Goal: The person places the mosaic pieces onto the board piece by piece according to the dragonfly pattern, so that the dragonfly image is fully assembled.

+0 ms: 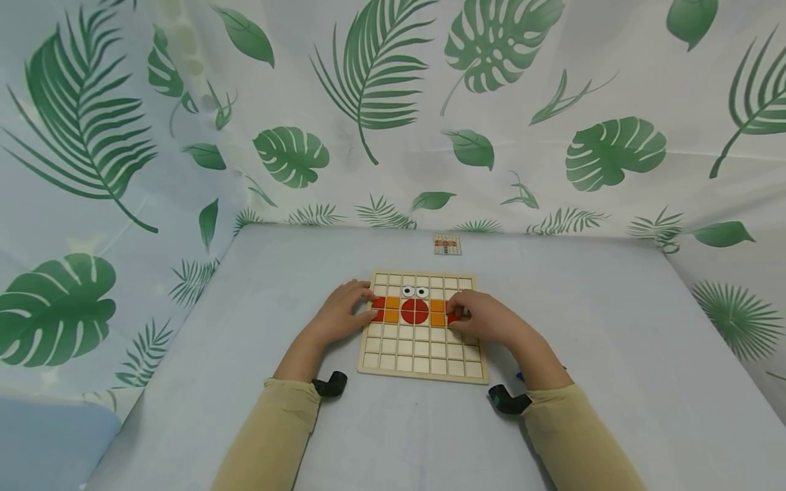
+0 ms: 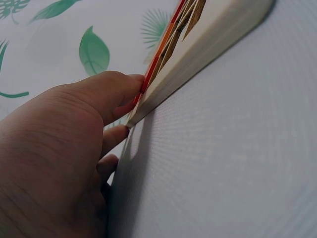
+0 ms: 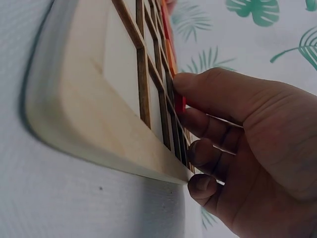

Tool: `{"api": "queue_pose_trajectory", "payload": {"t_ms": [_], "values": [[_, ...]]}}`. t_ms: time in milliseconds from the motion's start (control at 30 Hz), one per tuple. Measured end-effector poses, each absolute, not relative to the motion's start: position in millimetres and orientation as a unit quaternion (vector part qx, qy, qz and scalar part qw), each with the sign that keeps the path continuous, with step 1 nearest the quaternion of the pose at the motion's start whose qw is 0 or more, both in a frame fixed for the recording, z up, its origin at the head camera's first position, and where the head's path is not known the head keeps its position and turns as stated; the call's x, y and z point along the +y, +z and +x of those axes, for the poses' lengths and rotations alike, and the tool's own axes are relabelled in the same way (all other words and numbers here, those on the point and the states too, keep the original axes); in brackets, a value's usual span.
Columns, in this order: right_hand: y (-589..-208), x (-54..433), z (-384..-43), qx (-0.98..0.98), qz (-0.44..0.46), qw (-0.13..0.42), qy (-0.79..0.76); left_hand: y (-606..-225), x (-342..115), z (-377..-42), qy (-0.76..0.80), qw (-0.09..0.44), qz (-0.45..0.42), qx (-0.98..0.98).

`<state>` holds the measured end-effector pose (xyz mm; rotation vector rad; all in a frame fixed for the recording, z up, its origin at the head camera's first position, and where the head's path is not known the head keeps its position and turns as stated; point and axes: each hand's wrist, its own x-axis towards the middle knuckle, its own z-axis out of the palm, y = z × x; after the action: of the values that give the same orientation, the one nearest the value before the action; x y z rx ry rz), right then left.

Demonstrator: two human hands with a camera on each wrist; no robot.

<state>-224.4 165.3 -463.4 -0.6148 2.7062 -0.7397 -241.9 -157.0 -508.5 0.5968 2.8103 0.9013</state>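
A wooden grid board (image 1: pixel 424 374) lies on the table with coloured tiles set across it. My left hand (image 1: pixel 340 311) is at its left edge, thumb and index finger pinching at a red tile (image 1: pixel 378 310). In the left wrist view, the fingertips touch that red tile (image 2: pixel 144 88) by the board's rim. At the right side, my right hand (image 1: pixel 485 317) pinches another red tile (image 3: pixel 180 103) between thumb and index finger, its other fingers curled. Between the hands are orange tiles (image 1: pixel 392 310), a red circle (image 1: pixel 414 311) of quarter pieces and two eye tiles (image 1: pixel 415 292).
Behind the board lies a small pattern card (image 1: pixel 447 244) showing a similar grid design. A leaf-printed curtain (image 1: pixel 393 102) hangs at the back and sides of the pale table (image 1: pixel 393 436). Black wrist devices (image 1: pixel 508 400) sit below both hands. A bit of blue shows beside the right wrist.
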Motion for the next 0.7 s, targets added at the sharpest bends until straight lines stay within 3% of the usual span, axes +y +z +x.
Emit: {"api": "queue_pose_trajectory", "payload": {"t_ms": [700], "values": [[-462.0, 164.9, -222.7, 0.936, -0.202, 0.138, -0.252, -506.8, -157.2, -241.7, 0.301, 0.065, 0.199, 0.93]]}}
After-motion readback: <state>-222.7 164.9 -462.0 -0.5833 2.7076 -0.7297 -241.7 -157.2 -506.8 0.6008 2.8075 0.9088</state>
